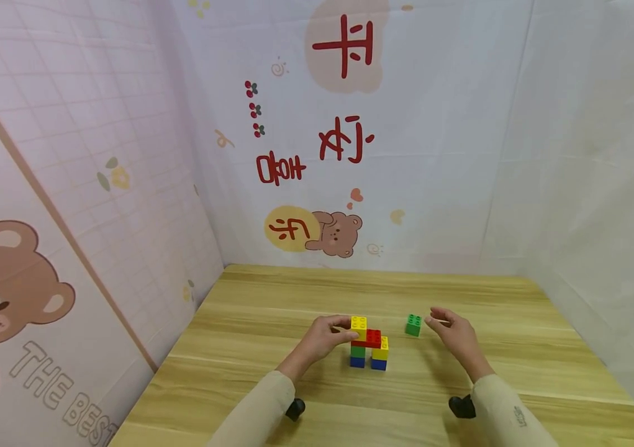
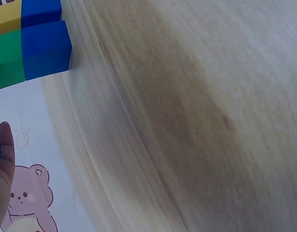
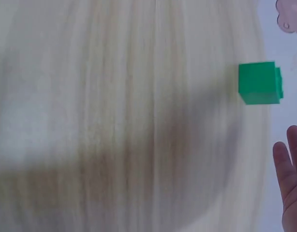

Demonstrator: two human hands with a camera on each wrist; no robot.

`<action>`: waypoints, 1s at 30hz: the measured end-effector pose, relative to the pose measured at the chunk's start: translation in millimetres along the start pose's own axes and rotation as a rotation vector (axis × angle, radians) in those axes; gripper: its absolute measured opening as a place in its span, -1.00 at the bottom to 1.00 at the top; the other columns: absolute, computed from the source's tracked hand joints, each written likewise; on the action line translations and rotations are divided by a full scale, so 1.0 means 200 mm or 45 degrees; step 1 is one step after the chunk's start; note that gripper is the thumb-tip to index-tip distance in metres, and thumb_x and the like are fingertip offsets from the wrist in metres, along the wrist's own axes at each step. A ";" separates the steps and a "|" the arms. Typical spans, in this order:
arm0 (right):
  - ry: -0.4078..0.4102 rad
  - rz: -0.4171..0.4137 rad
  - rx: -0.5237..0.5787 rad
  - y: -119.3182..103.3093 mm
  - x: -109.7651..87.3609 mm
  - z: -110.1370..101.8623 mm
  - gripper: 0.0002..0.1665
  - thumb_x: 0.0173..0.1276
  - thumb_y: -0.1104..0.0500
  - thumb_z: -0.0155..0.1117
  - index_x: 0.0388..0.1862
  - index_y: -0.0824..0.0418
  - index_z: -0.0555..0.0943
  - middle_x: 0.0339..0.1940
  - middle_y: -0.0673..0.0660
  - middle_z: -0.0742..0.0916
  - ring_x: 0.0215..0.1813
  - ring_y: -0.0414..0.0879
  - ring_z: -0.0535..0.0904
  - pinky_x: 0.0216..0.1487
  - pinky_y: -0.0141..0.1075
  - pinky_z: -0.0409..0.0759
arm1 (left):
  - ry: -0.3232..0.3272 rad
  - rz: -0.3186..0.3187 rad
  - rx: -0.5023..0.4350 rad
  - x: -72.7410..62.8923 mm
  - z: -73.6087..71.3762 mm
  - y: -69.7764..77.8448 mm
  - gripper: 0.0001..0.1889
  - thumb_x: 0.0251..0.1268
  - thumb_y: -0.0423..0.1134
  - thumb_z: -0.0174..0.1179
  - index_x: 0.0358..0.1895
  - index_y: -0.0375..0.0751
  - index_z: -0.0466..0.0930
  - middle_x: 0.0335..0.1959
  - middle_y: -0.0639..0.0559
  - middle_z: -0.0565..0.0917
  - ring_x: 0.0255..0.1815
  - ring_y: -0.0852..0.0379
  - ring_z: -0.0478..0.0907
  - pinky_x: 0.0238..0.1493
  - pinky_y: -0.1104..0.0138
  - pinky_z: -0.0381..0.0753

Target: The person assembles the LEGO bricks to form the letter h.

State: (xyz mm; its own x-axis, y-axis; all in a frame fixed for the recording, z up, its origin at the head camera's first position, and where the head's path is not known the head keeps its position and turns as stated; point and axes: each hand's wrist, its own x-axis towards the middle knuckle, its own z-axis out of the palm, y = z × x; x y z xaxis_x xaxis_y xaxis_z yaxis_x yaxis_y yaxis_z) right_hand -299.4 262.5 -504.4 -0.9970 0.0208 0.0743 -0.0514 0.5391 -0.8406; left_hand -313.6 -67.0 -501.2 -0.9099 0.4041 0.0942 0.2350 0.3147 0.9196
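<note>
In the head view a small bridge of toy building bricks stands on the table. Its left leg is a green brick (image 1: 357,352) over a blue one (image 1: 357,362), its right leg a yellow brick (image 1: 380,352) over another blue brick (image 1: 379,365). A red brick (image 1: 374,338) spans both. On its left end sits an upper yellow brick (image 1: 358,326), which my left hand (image 1: 321,341) pinches between thumb and fingers. Right of the bridge, a loose green brick (image 1: 413,325) lies studs up. My right hand (image 1: 458,338) is beside it, fingers apart from the brick and holding nothing.
The wooden table (image 1: 261,298) meets a printed white cloth backdrop (image 1: 434,155) at the back, with cloth also along the left and right sides. Dark strap ends hang under both wrists, the right one (image 1: 462,406) close over the table.
</note>
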 end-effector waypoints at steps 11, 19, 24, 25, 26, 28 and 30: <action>-0.060 0.039 -0.058 0.09 0.11 0.08 -0.26 0.51 0.04 0.20 0.48 0.42 0.26 0.35 0.45 0.46 0.33 0.35 0.40 0.24 0.16 0.42 | -0.006 -0.066 0.014 -0.01 -0.02 0.00 -0.62 0.23 0.02 0.38 0.09 0.02 0.71 -0.05 0.17 0.65 -0.10 0.11 0.55 -0.04 0.24 0.60; -0.087 0.046 -0.049 0.11 0.13 0.13 -0.25 0.47 0.08 0.25 0.45 0.48 0.27 0.33 0.49 0.47 0.31 0.37 0.41 0.19 0.13 0.48 | -0.006 -0.065 0.025 -0.02 -0.03 0.00 -0.65 0.25 0.00 0.37 0.08 0.04 0.71 -0.06 0.19 0.66 -0.02 0.08 0.54 0.03 0.22 0.57; -0.099 0.038 -0.064 0.13 0.14 0.16 -0.24 0.43 0.06 0.31 0.39 0.51 0.32 0.28 0.51 0.50 0.25 0.36 0.46 0.18 0.12 0.49 | 0.000 -0.053 -0.005 -0.04 -0.02 0.00 -0.68 0.26 -0.07 0.37 0.06 -0.02 0.72 -0.06 0.14 0.66 -0.05 0.05 0.55 -0.01 0.22 0.59; -0.095 0.042 -0.068 0.13 0.13 0.16 -0.25 0.43 0.06 0.30 0.38 0.52 0.33 0.26 0.51 0.51 0.24 0.36 0.46 0.17 0.12 0.49 | 0.000 -0.048 -0.009 -0.04 -0.02 0.00 -0.68 0.26 -0.08 0.38 0.06 -0.03 0.72 -0.06 0.13 0.66 -0.06 0.04 0.55 -0.02 0.22 0.59; -0.088 0.050 -0.072 0.13 0.13 0.17 -0.27 0.43 0.06 0.30 0.37 0.51 0.35 0.25 0.50 0.52 0.23 0.35 0.47 0.16 0.11 0.50 | -0.004 -0.043 -0.010 -0.04 -0.01 0.00 -0.67 0.25 -0.08 0.38 0.06 -0.04 0.72 -0.07 0.13 0.66 -0.07 0.05 0.56 -0.03 0.23 0.60; -0.073 0.059 -0.080 0.13 0.13 0.17 -0.32 0.44 0.09 0.28 0.35 0.51 0.37 0.23 0.49 0.54 0.21 0.34 0.48 0.15 0.11 0.51 | -0.012 -0.031 -0.009 -0.03 -0.01 -0.01 -0.67 0.25 -0.07 0.38 0.06 -0.04 0.72 -0.07 0.15 0.67 -0.08 0.06 0.56 -0.05 0.26 0.60; -0.054 0.058 -0.086 0.13 0.12 0.17 -0.36 0.45 0.11 0.27 0.33 0.50 0.40 0.21 0.49 0.56 0.20 0.34 0.50 0.14 0.11 0.52 | -0.017 -0.025 -0.012 -0.03 0.00 -0.01 -0.66 0.26 -0.05 0.37 0.06 -0.02 0.72 -0.06 0.16 0.67 -0.09 0.09 0.57 -0.06 0.28 0.60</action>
State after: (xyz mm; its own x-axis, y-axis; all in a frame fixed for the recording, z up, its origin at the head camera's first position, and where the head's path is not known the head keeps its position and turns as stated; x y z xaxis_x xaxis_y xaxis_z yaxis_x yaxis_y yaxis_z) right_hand -327.0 248.1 -543.9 -0.9998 0.0119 0.0127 -0.0032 0.5940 -0.8044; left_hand -308.5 -71.0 -503.4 -0.9095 0.4097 0.0710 0.2139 0.3147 0.9248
